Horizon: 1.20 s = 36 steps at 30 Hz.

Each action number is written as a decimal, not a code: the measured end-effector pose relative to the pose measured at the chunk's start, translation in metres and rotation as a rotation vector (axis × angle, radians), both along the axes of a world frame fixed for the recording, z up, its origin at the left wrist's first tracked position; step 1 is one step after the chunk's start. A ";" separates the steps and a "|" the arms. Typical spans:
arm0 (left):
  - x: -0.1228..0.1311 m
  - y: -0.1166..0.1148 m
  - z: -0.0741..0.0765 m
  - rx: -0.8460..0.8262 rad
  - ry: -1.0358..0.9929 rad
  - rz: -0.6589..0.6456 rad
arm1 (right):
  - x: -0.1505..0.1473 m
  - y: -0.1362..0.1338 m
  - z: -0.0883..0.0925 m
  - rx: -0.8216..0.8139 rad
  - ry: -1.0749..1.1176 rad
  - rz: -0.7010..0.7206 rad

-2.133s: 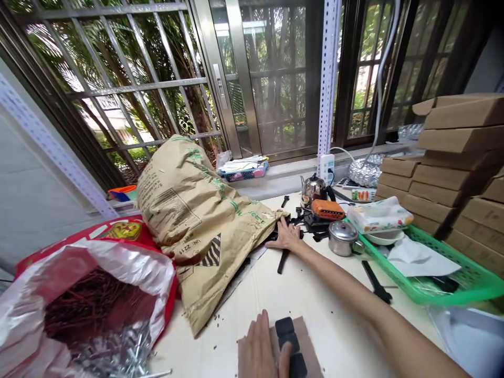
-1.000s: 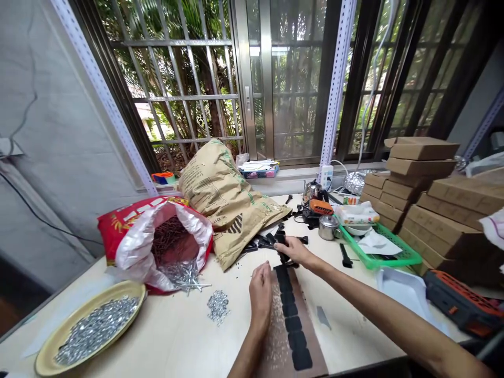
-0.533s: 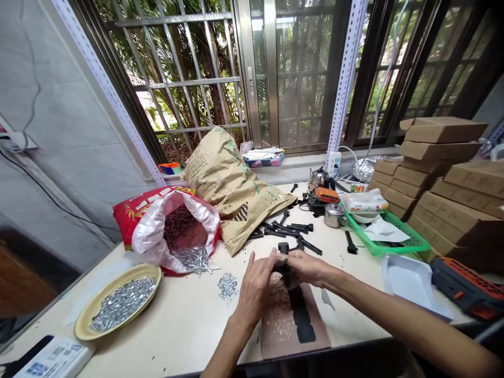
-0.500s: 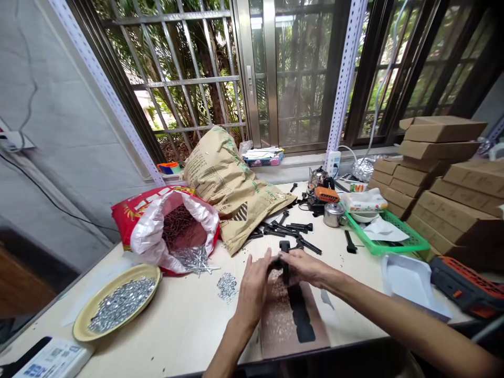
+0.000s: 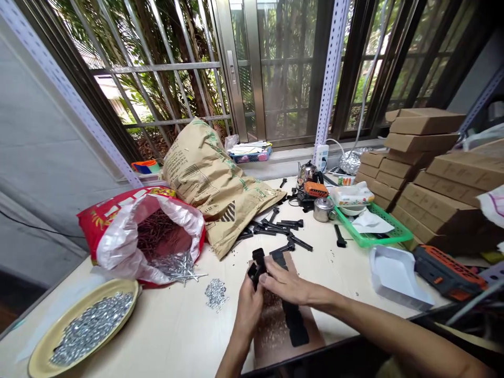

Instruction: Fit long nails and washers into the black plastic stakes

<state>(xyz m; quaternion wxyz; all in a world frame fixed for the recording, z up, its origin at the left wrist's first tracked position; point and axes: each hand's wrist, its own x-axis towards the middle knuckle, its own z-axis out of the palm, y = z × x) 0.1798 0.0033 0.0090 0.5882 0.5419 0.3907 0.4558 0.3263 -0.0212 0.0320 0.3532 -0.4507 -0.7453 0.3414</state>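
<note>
My left hand [image 5: 249, 304] is closed around a black plastic part [image 5: 258, 255], its upper end sticking up above the fingers. My right hand [image 5: 290, 284] comes in from the right, fingers together, its fingertips against the same part. Both hands are over a brown board [image 5: 271, 338] with a speckled surface and a black strip [image 5: 295, 328] along its right side. Left of the hands is a small heap of shiny metal pieces [image 5: 216, 295], probably nuts. Several long black plastic parts [image 5: 271, 229] lie scattered beyond the hands.
A yellow dish [image 5: 136, 294] of small metal pieces stands at left, near a red-and-white sack [image 5: 114, 252] of long metal fasteners. Behind lies a brown paper sack [image 5: 205, 178]. To the right are a green basket [image 5: 368, 239], a white tray [image 5: 397, 281] and stacked cardboard boxes [image 5: 437, 210].
The black plastic part has tilted and moved left into my left hand's grasp. My right hand has flattened over toward it. The view has shifted, moving the scene left.
</note>
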 end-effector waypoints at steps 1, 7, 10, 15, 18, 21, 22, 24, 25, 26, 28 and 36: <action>0.001 0.000 0.003 -0.063 -0.043 0.006 | 0.010 0.004 -0.004 0.035 -0.081 -0.037; -0.007 0.006 0.023 -0.530 -0.329 -0.036 | 0.088 0.037 -0.033 0.226 -0.770 -0.403; -0.011 0.005 0.024 -0.603 -0.370 -0.046 | 0.106 0.050 -0.051 0.282 -0.923 -0.319; -0.016 0.004 0.019 -0.657 -0.378 -0.088 | 0.110 0.062 -0.052 0.359 -0.916 -0.289; -0.023 0.009 0.022 -0.521 -0.251 -0.034 | 0.106 0.059 -0.027 0.397 -0.885 -0.292; -0.025 0.015 0.029 -0.199 0.033 0.025 | 0.088 0.042 0.005 0.385 -0.795 -0.124; -0.024 0.015 0.030 -0.089 0.117 0.015 | 0.079 0.035 0.013 0.350 -0.735 -0.048; -0.017 0.014 0.029 0.059 0.212 -0.068 | 0.059 0.022 0.024 0.248 -0.584 0.016; -0.013 0.012 0.027 0.095 0.227 -0.121 | 0.050 0.017 0.026 0.197 -0.503 -0.003; -0.009 0.010 0.025 0.109 0.237 -0.164 | 0.044 0.014 0.027 0.150 -0.425 -0.035; -0.002 0.005 0.019 0.075 0.246 -0.188 | 0.042 0.014 0.023 0.058 -0.287 -0.083; 0.003 -0.001 0.020 -0.455 -0.200 -0.085 | 0.111 0.036 -0.022 -0.199 -0.600 -0.585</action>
